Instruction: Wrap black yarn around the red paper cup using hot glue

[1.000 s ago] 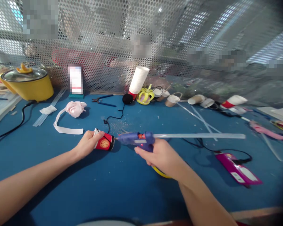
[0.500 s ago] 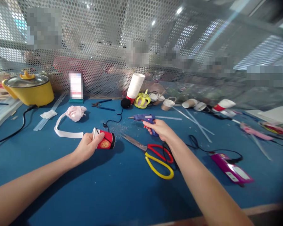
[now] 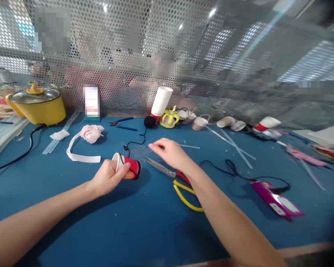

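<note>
My left hand (image 3: 107, 178) is wrapped around a red and white paper cup (image 3: 133, 165) with black yarn wound on it. The cup lies tilted, its open mouth toward my palm. My right hand (image 3: 168, 152) hovers above the scissors (image 3: 163, 168) with its fingers bent and their tips close together; whether anything is between them is hidden. A clear glue stick (image 3: 190, 147) shows beyond the right wrist, while the glue gun itself is out of sight. Black yarn (image 3: 136, 142) trails from a black yarn ball (image 3: 149, 122) between the hands.
A pink fabric rose (image 3: 91, 133) with a white ribbon lies left, near pliers (image 3: 124, 123) and a yellow electric pot (image 3: 37, 107). Behind stand stacked paper cups (image 3: 161, 101) and a yellow-green pumpkin-shaped craft (image 3: 169, 118). A purple power box (image 3: 278, 200) with a cord sits right.
The right hand had the blue glue gun in view; now the gun is not visible and the hand has moved left, fingers bent. The left hand has shifted slightly right with the cup.
</note>
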A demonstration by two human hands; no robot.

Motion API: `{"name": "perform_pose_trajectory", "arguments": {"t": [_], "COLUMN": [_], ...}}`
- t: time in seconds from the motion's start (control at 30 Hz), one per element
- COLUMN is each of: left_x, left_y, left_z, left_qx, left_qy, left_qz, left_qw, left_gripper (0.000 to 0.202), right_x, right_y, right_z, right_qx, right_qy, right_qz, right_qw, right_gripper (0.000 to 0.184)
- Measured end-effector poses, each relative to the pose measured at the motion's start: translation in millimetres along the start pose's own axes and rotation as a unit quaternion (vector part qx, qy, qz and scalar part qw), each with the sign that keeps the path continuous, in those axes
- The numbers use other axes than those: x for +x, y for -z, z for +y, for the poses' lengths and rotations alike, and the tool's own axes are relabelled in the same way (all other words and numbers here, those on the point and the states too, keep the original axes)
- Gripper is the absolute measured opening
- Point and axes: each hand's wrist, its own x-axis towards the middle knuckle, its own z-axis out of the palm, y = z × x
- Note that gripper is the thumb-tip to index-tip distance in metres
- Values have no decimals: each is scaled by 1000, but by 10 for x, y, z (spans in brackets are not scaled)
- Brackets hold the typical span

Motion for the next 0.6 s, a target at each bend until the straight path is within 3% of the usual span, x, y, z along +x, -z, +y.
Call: {"name": "perform_pose_trajectory", "arguments": {"t": [0.07, 0.17, 0.23, 0.37, 0.47, 0.6], "left_x": [-11, -19, -15, -9, -17, -11], "left_y": [1, 1, 0, 6, 27, 51], "left_z": [24, 55, 69, 102, 140, 170], "left_qx": [32, 96, 147, 172, 110, -40], "left_qy": [-34, -78, -107, -151, -113, 27], "left_qz": [-12, -33, -38, -24, -39, -48], "left_qw": [999, 992, 983, 973, 987, 998], "left_gripper": [40, 35, 33, 33, 31, 41], "right_x": [-57, -160, -217, -259, -226, -172], "right_y": [-69, -148, -179, -202, -174, -89], "right_z": [-304, -593, -651, -623, -596, -533], "right_qx": [81, 66, 44, 65, 124, 248], "right_qy": [83, 115, 113, 100, 64, -3], "right_qz": [-94, -136, -140, -139, -131, -96], "right_qw": [989, 982, 983, 983, 982, 964], "right_gripper": [22, 9, 3, 9, 7, 6]}}
